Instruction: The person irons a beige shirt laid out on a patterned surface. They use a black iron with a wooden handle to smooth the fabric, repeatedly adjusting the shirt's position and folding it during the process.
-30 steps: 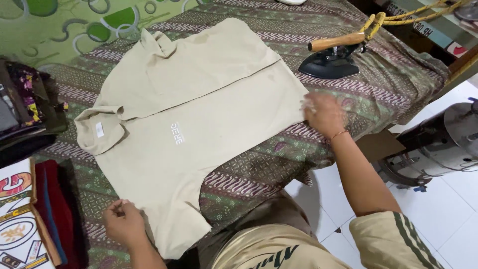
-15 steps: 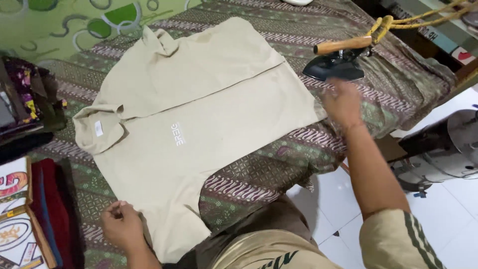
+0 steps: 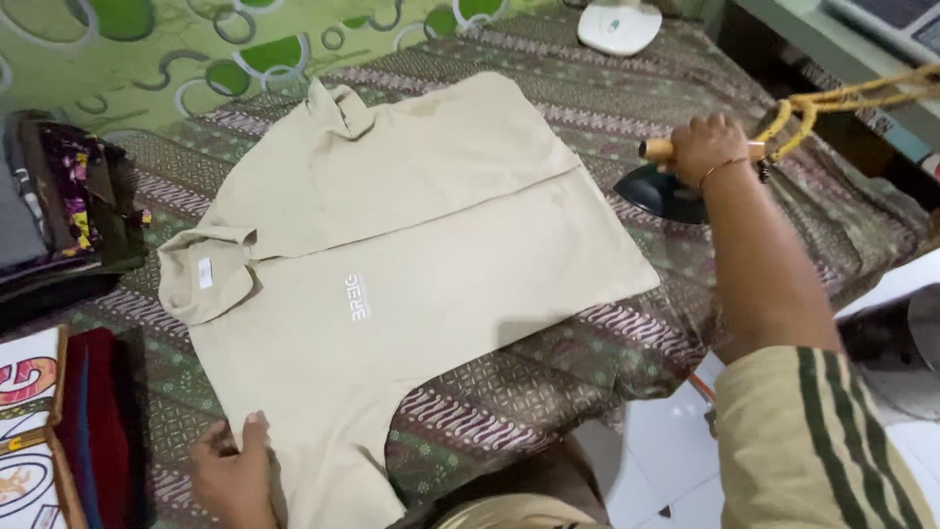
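A beige collared shirt (image 3: 411, 264) lies spread flat on a patterned brown cloth (image 3: 627, 118) that covers the table. My left hand (image 3: 230, 470) presses down on the shirt's near sleeve at the bottom left. My right hand (image 3: 707, 147) is closed around the wooden handle of a dark clothes iron (image 3: 661, 191), which rests on the cloth just right of the shirt's hem. A yellow cord (image 3: 842, 98) runs from the handle toward the upper right.
A pile of folded dark clothes (image 3: 59, 206) sits at the left edge. A red item and a printed box (image 3: 39, 431) lie at the bottom left. A white rounded object (image 3: 617, 24) stands at the far end. White floor tiles (image 3: 676, 460) show on the right.
My right hand left the shirt's right edge, moved up and right, and took hold of the iron's handle. My left hand stayed on the sleeve.
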